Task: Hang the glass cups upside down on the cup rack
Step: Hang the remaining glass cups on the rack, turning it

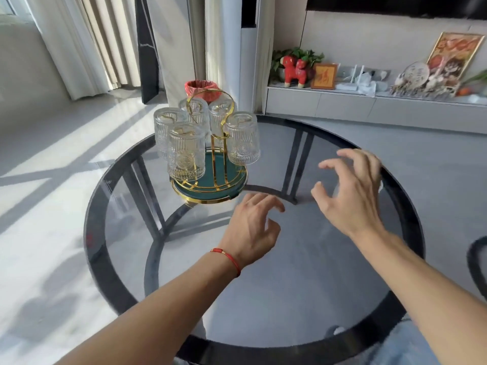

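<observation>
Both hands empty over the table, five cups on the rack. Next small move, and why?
Probably draw both hands back. Five glass cups hang upside down on the cup rack, no loose cup shows on the glass table, and the left hand and right hand hold nothing.

One view only, worn on the head, looking forward and down across a round glass table (pixel 110 259) from the near edge. Wide-angle, so the rim bows and the room behind curves away. Both forearms reach in from the bottom corners, the left hand (pixel 253 227) and right hand (pixel 350 196) close under the lens; the cup rack (pixel 210 188) sits mid-frame at the far left of the tabletop, a wall shelf (pixel 342 101) beyond.
</observation>
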Tool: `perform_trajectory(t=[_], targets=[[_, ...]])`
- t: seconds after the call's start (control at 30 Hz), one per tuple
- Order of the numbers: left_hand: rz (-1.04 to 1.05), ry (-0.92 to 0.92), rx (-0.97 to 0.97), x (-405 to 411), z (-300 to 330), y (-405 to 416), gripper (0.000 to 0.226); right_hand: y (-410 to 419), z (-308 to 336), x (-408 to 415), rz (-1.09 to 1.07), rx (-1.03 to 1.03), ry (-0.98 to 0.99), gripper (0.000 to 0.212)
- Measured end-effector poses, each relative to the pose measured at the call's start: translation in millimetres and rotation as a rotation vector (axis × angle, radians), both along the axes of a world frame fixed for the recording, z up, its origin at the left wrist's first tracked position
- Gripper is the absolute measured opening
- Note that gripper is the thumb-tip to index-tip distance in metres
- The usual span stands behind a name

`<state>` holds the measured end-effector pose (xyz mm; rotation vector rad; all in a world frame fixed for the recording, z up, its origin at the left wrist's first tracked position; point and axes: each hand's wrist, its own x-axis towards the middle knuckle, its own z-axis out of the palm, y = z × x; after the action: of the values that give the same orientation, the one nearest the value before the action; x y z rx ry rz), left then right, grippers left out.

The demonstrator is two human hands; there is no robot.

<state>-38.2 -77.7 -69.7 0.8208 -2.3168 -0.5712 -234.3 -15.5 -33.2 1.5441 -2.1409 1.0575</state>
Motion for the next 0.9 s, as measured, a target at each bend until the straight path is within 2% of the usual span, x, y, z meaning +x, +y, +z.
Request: perform_trajectory(t=[0.07, 0.17, 0.23, 0.37, 0.5, 0.7, 0.8, 0.9], targets=[[-0.007, 0.047, 0.021, -8.0, 5.0, 6.3, 0.029, 3.7, -6.9, -17.4, -0.129, 0.046, -0.097, 0.06], [-0.031, 0.064, 0.049, -15.1, 9.9, 12.9, 0.029, 5.7, -21.0, -35.2, -0.148, 0.028, -0.515, 0.094], [-0.034, 0.068, 0.072, -17.3, 11.4, 14.9, 0.03, 8.4, -34.4, -43.1, -0.155, 0.023, -0.705, 0.1], [-0.019, 0.1, 0.168, -21.8, 12.7, 16.5, 0.032, 11.8, -54.0, -55.3, -0.181, 0.006, -0.886, 0.098], [-0.027, 0.15, 0.29, -22.6, 12.8, 19.8, 0.031, 14.5, -59.3, -59.5, -0.117, 0.094, -0.826, 0.081], [-0.019, 0.181, 0.385, -19.4, 9.6, 12.8, 0.032, 17.8, -43.9, -43.2, -0.023, 0.176, -0.734, 0.079], [0.025, 0.176, 0.451, -17.2, 10.2, 7.0, 0.053, 19.4, -33.1, -24.8, 0.164, 0.195, -0.68, 0.076], [0.02, 0.288, 0.677, -15.7, 13.9, 5.2, 0.086, 14.1, -26.0, -9.1, 0.343, 0.233, -0.657, 0.083]])
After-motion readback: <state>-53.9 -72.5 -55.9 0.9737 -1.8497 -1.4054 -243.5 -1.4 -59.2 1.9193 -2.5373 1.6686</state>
